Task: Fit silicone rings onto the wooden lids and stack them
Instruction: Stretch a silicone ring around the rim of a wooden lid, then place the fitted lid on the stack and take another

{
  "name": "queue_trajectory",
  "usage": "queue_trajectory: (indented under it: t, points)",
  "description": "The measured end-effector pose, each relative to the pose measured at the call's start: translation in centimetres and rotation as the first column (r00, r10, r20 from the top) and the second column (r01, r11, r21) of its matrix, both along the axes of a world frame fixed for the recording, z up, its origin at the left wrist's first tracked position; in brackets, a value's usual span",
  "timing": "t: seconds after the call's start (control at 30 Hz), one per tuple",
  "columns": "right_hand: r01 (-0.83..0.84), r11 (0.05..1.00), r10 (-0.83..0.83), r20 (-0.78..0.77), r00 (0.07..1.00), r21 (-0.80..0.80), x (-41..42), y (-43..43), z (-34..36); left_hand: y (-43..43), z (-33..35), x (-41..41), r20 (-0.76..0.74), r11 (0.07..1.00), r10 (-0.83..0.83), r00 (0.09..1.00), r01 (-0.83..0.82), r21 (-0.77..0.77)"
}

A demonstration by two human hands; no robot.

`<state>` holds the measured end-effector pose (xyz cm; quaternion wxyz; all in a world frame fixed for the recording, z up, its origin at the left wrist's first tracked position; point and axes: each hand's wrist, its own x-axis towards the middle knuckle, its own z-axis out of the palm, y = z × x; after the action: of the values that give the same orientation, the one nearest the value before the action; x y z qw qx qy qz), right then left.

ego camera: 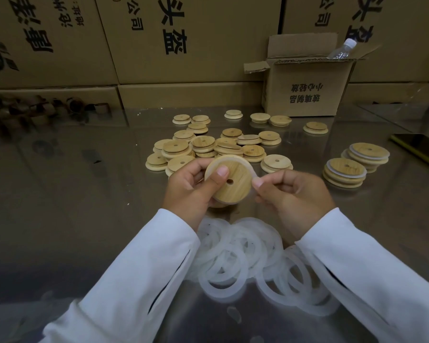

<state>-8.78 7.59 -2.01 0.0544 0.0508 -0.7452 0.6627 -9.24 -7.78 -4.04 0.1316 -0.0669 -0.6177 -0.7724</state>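
Left hand curled around lid

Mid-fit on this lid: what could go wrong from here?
The right hand pinches the silicone ring at the rim of the wooden lid, which the left hand grips; the ring could slip off or seat crooked. The sleeves overlap the loose rings and might drag them. The finished stacks look offset and could topple.

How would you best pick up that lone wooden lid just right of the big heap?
Probably take the round wooden lid by its stepped rim, fingers coming down from above on its near and far edges. It lies flat on the shiny table, and the heap of wooden lids crowds its left.
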Motion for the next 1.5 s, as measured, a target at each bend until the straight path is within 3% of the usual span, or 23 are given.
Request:
queue_trajectory:
  t: [0.2,0.47,0.97,1.17,1.23,1.37,1.5]
  points:
    - [-0.088,0.995,0.090,-0.069,0.994,0.039,0.3,-0.1,0.1,-0.1,-0.1,0.0,0.012,1.000,0.029,0.999,-0.029,-0.007]
    - [-0.119,0.993,0.117,0.072,0.991,0.025,0.2,-0.1,0.1,0.2,-0.1,0.0,0.028,1.000,0.009,1.000,-0.008,-0.008]
    - [-0.036,0.998,0.042,0.124,0.991,-0.053,-0.9,0.7,0.2,0.2,0.0,-0.1,0.137,0.997,-0.043,0.990,0.034,0.067]
    - [-0.208,0.969,0.199,0.076,0.977,0.131,-0.7,0.7,-0.3,0.5,0.0,0.2,0.169,0.993,-0.117,0.979,0.111,0.043]
    - [-0.155,0.979,0.148,0.060,0.987,0.130,-1.3,1.3,-0.3,0.5,0.1,0.3,0.170,0.992,-0.119,0.978,0.111,0.058]
    - [0.121,0.991,-0.123,0.032,0.992,0.052,-3.2,3.7,0.2,0.1,0.3,0.0,0.129,0.996,-0.014,0.992,0.002,0.090]
    - [0.448,0.886,-0.425,0.178,0.887,-0.117,-5.8,8.1,0.3,0.0,0.2,0.0,0.132,0.997,-0.021,0.991,0.010,0.081]
